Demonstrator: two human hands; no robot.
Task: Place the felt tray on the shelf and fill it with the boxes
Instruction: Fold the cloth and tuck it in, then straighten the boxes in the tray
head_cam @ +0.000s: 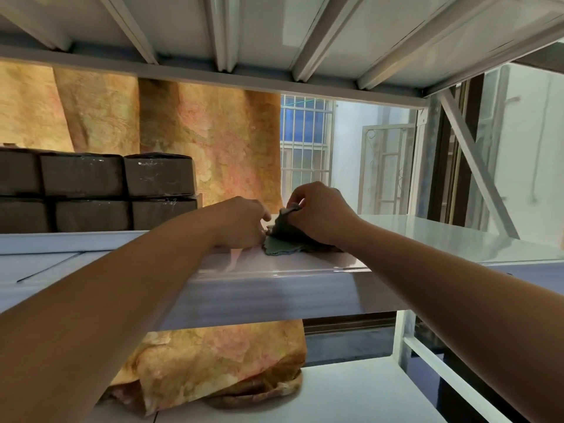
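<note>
A grey felt tray [279, 247] with a scalloped edge lies crumpled on the white shelf [427, 236], near its front edge. My right hand [317, 213] pinches one raised corner of the felt between thumb and fingers. My left hand [241, 222] is at the felt's left side, fingertips on its edge. Dark brown boxes [122, 190] wrapped in clear film are stacked in two rows at the shelf's left, apart from the felt. Most of the tray is hidden under my right hand.
Another white shelf [274, 22] sits close overhead, one more [351, 392] below. A patterned orange curtain [213, 141] hangs behind. A barred window [305, 141] and a diagonal brace [476, 160] are to the right.
</note>
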